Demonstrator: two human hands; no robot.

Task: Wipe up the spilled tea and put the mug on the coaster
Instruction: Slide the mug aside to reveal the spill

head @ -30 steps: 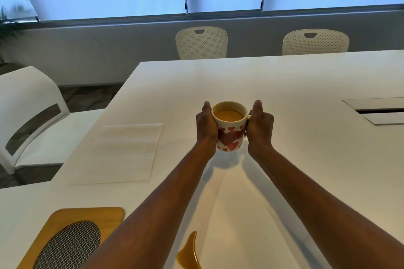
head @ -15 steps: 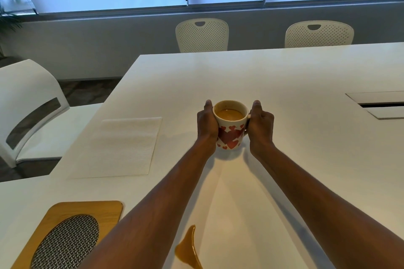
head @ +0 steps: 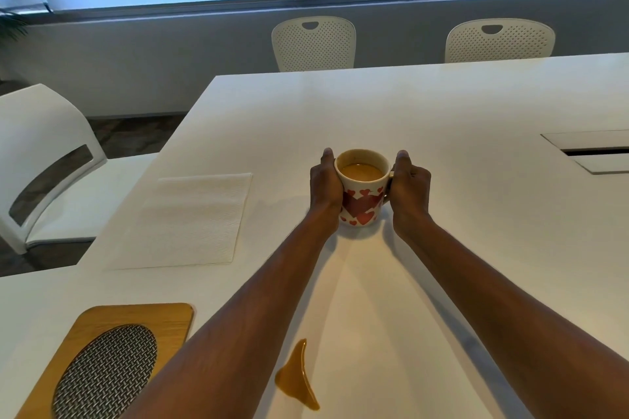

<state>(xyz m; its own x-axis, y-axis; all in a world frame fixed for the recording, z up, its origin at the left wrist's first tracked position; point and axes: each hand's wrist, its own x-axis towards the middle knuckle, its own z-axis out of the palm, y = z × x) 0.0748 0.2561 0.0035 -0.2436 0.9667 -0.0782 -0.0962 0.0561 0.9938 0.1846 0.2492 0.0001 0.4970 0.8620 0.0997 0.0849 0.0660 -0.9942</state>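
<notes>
Mostly white table (head: pixel 442 119) fills the view, three white chairs around it, one at left (head: pixel 44 160), two at the far edge (head: pixel 313 42). Paper towel (head: pixel 190 218) lies flat left of centre. Wooden coaster (head: pixel 136 320) with woven oval inset sits near-left, well apart from the mug. Left hand (head: pixel 325 185) and right hand (head: pixel 408 187) both wrapped around the heart-print mug (head: pixel 361 201), upright at table centre, tea inside. Can't tell if its base touches the table. Spilled tea (head: pixel 297 379) puddle lies near the front edge, between the forearms.
</notes>
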